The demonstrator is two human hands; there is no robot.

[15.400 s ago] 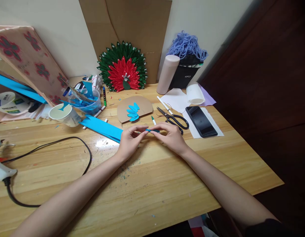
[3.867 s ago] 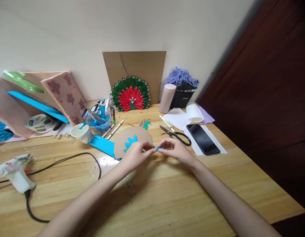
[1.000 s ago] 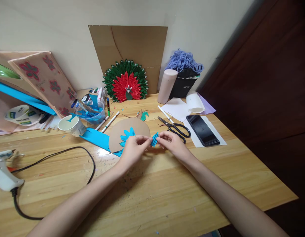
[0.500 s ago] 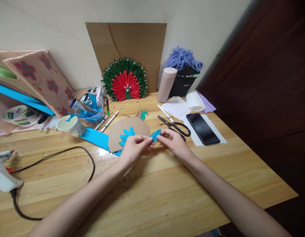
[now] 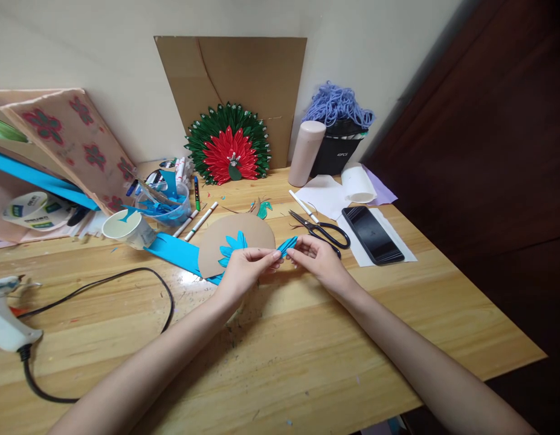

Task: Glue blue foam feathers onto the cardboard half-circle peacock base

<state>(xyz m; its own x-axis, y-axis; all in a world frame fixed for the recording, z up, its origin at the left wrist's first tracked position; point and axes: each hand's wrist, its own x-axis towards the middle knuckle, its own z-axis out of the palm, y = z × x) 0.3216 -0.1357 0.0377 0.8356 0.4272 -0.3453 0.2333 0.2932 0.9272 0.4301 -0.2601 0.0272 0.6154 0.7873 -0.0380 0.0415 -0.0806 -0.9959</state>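
Between my two hands is a small blue pleated paper petal (image 5: pixel 287 246). My left hand (image 5: pixel 252 266) pinches its lower left end between thumb and fingers. On the other side my right hand (image 5: pixel 318 260) pinches its right edge. Under and behind my left hand lies a round cardboard piece (image 5: pixel 211 241) with several blue petals (image 5: pixel 232 244) fanned out on it; my hand hides part of them. A blue paper strip (image 5: pixel 173 252) runs beneath the cardboard. Just beyond my right hand rest black-handled scissors (image 5: pixel 322 231).
A glue gun (image 5: pixel 8 314) with its black cord lies at left, near a paper cup (image 5: pixel 128 229) and a tub of blue scraps (image 5: pixel 164 208). A phone (image 5: pixel 373 235) is at right. Behind stand a red and green peacock (image 5: pixel 229 145), a pink bottle (image 5: pixel 307 154) and cardboard (image 5: pixel 243 72).
The petal looks narrower, folded closer together between my fingers. Both hands stay in nearly the same place, and the view has shifted very slightly.
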